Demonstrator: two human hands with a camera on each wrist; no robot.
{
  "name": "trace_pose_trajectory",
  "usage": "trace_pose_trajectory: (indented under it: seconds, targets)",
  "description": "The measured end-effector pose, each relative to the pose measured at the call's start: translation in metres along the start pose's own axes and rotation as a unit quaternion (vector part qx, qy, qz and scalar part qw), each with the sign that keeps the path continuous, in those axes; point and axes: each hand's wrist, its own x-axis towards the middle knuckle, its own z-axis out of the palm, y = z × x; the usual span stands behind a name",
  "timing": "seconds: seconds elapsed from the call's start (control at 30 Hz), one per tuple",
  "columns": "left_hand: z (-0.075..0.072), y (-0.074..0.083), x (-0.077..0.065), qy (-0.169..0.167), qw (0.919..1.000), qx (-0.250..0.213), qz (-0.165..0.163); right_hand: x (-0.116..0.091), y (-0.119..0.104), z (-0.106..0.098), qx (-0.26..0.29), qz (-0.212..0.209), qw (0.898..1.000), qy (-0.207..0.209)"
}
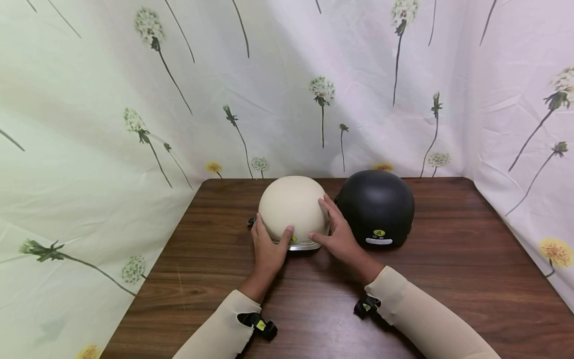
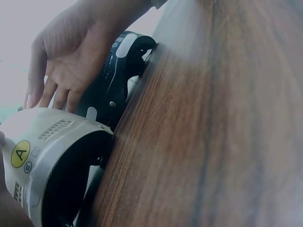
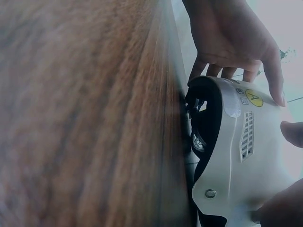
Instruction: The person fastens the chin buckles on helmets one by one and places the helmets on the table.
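A cream helmet (image 1: 291,204) sits dome-up on the table, with a yellow round "A" sticker (image 2: 20,153) on its front and a vent grille (image 3: 247,136). My left hand (image 1: 270,249) rests on its left side, fingers along the side and thumb on the front. On the right side, my right hand (image 1: 337,234) touches the shell with spread fingers, its thumb low on the front. In the left wrist view, the helmet's dark hollow underside shows along the table. Some fingertips are hidden behind the shell.
Right beside the cream helmet stands a black helmet (image 1: 375,207) with its own yellow sticker, close to my right hand. Both are near the far edge of the brown wooden table (image 1: 314,309). A flower-printed white curtain (image 1: 278,75) hangs behind and at both sides.
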Motion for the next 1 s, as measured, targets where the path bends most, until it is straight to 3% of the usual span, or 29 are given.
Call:
trace_pose_trajectory:
  seconds: [0.53, 1.0]
  targets:
    - [0.0067, -0.0015, -0.0013, 0.016, 0.9997, 0.015, 0.01, 0.0009, 0.0067, -0.0005, -0.013, 0.001, 1.0, 0.015]
    - [0.0059, -0.0035, -0.0029, 0.017, 0.9988, 0.019, 0.043, -0.0017, 0.0077, 0.0021, -0.038, 0.006, 0.999, 0.034]
